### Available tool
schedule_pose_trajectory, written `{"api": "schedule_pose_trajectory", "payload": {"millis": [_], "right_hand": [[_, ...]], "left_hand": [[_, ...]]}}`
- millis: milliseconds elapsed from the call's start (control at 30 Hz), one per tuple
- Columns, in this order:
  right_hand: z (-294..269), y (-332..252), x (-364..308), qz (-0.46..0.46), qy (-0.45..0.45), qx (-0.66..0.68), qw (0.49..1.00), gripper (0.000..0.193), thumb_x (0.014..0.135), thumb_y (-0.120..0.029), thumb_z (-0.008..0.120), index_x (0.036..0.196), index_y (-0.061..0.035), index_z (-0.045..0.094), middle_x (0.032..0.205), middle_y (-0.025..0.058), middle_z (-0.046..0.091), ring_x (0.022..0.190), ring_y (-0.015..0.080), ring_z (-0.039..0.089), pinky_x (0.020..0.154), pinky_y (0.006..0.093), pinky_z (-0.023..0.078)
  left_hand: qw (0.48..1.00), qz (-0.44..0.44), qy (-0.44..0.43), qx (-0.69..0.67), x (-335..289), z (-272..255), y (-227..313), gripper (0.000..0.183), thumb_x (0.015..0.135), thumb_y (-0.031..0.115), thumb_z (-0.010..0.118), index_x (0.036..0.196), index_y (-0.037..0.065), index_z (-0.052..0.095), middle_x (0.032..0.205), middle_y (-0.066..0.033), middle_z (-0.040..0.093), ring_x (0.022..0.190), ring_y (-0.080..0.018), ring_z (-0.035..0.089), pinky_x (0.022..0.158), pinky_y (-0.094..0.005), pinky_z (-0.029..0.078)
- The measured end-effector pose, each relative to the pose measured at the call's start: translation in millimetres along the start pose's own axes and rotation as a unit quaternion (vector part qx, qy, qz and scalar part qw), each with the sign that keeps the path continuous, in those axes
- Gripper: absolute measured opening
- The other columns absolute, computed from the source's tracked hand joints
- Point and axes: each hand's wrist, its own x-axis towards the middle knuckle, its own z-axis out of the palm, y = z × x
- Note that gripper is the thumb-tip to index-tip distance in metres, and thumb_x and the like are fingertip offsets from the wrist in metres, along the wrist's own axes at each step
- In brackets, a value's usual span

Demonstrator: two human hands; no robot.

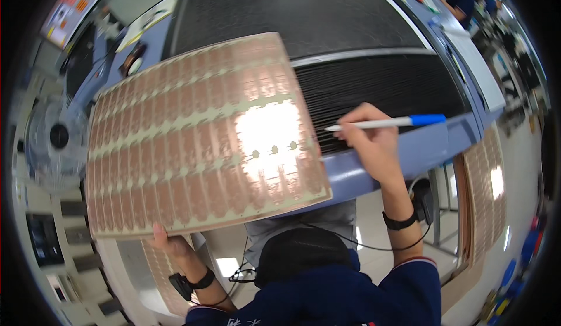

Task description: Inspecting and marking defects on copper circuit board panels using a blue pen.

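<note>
Copper-coloured and thin, a large flexible circuit sheet printed with rows of repeated pale-edged patterns was held up on a tilt over the ribbed black conveyor bed, a glare of light falling on the sheet's right half. The left hand pinched the sheet's lower left edge from beneath, thumb on the front face and the other fingers hidden behind it. The right hand, just right of the sheet, was closed around a white pen with a blue cap, its tip aimed at the sheet's right edge and seemingly a little short of it. Both wrists wore dark bands. More copper sheets of the same kind stood well right of the held sheet, beyond the blue-grey machine rim, and a grey fan sat to its left. The step in hand looked like inspection, with the pen ready to mark a spot; the next move would call for steadying the limp sheet so the tip lands on the intended cell
</note>
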Motion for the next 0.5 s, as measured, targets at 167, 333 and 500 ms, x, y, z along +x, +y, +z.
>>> {"api": "schedule_pose_trajectory", "payload": {"millis": [167,333,500], "right_hand": [[-16,10,-13,-0.036,0.064,0.079,0.994,0.009,0.092,-0.008,0.063,0.094,0.0010,0.063,0.081,0.0091,0.067,0.069,0.0110,0.059,0.060,0.0225,0.046],[-26,28,-14,-0.052,0.101,0.041,0.993,0.013,0.092,-0.010,0.062,0.097,0.0025,0.063,0.084,0.0116,0.066,0.069,0.0127,0.059,0.063,0.0223,0.045],[-30,25,-15,-0.063,0.096,-0.039,0.993,0.017,0.096,-0.013,0.059,0.101,0.0029,0.062,0.086,0.0131,0.065,0.072,0.0136,0.058,0.062,0.0244,0.044]], "left_hand": [[0.989,-0.106,0.061,-0.089,1,25,64,0.060,0.089,0.007,0.054,0.145,-0.005,0.034,0.135,-0.0223,0.053,0.121,-0.0333,0.058,0.106,-0.0477,0.048],[0.932,-0.058,0.027,-0.357,-16,-71,123,0.062,0.087,-0.010,0.048,0.147,-0.003,0.032,0.142,-0.0286,0.047,0.128,-0.0398,0.053,0.104,-0.0520,0.051],[0.933,-0.009,0.061,-0.355,-68,-227,104,0.029,0.106,0.013,0.045,0.124,-0.005,0.058,0.130,-0.0178,0.061,0.118,-0.0251,0.062,0.105,-0.0387,0.053]]}}
